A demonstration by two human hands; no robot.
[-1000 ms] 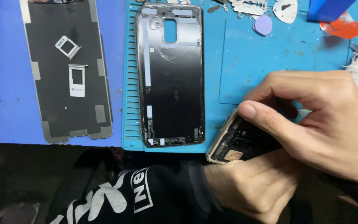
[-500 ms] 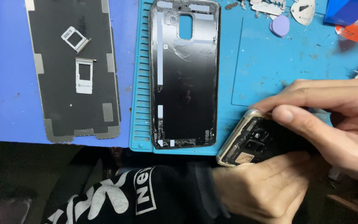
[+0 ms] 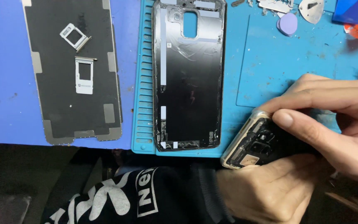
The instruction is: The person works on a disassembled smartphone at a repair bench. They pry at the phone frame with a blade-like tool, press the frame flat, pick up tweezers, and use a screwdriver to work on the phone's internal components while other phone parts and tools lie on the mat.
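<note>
An opened phone body [image 3: 251,145] with a pale metal frame and dark internals juts out between my hands at the lower right, over the front edge of the blue mat [image 3: 266,79]. My left hand [image 3: 270,191] grips it from below. My right hand [image 3: 332,120] closes over it from above, thumb pressed on its top edge. Most of the phone is hidden under my fingers. A black phone back cover [image 3: 189,79] lies inside-up on the mat just left of my hands.
A dark display panel [image 3: 73,70] lies on the purple surface at left, with two small silver card trays [image 3: 79,56] on it. A lilac pick [image 3: 287,23], a metal opening tool [image 3: 311,9] and red and blue items [image 3: 357,18] sit at the mat's far edge.
The view has shifted, so everything sits further right and lower in frame. Both hands stay closed on the phone body; my right thumb has slid along its top edge.
</note>
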